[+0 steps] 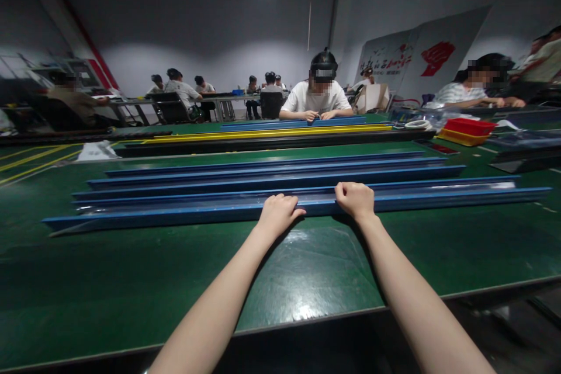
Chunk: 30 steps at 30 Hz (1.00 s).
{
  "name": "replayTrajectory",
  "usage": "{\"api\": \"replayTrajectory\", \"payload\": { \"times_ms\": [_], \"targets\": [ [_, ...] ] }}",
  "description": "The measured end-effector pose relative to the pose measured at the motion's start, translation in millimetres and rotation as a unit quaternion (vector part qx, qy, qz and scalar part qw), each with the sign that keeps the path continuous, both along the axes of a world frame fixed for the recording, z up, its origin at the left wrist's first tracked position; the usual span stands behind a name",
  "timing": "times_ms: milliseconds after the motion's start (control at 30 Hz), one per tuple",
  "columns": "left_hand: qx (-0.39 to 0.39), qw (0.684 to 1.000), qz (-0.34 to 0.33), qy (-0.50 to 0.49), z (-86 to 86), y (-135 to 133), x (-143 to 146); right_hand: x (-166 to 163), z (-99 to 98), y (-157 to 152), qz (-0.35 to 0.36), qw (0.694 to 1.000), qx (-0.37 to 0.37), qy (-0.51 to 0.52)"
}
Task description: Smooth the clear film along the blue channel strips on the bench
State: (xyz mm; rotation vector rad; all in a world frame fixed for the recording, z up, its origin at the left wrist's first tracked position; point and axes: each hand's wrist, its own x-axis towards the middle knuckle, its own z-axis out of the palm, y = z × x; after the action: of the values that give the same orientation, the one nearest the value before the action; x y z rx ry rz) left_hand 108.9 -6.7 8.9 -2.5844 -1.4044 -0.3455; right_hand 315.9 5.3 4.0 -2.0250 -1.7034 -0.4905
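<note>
A long blue channel-shaped profile (pixel 175 215) lies crosswise on the green table in front of me, with raised edges along both long sides. My left hand (pixel 280 211) is closed over its near edge, fingers inside the channel and thumb on the near side. To the right, my right hand (pixel 357 198) rests on the same profile with its fingers curled tight; the fingertips are hidden. Clear film shows inside the channel at both ends. Just behind it lie more blue profiles (pixel 407 174), parallel to the first.
The green table (pixel 307 280) has its front edge close to me. Farther back lie a yellow strip (pixel 272 133) and dark profiles (pixel 245 145). A red bin (pixel 468 127) stands at right, and white paper (pixel 97 151) at left. A person (pixel 316 99) works opposite.
</note>
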Motion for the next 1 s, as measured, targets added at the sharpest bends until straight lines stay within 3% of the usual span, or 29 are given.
{"api": "replayTrajectory", "payload": {
  "times_ms": [300,1000],
  "targets": [
    [-0.032,0.998,0.056,-0.023,3.8,-2.6,1.1,0.5,-0.2,0.0,0.01,1.0,0.002,0.005],
    [-0.017,0.998,0.054,-0.039,0.3,1.6,-1.7,0.2,-2.9,-1.3,0.047,0.998,0.032,-0.026]
  ]
}}
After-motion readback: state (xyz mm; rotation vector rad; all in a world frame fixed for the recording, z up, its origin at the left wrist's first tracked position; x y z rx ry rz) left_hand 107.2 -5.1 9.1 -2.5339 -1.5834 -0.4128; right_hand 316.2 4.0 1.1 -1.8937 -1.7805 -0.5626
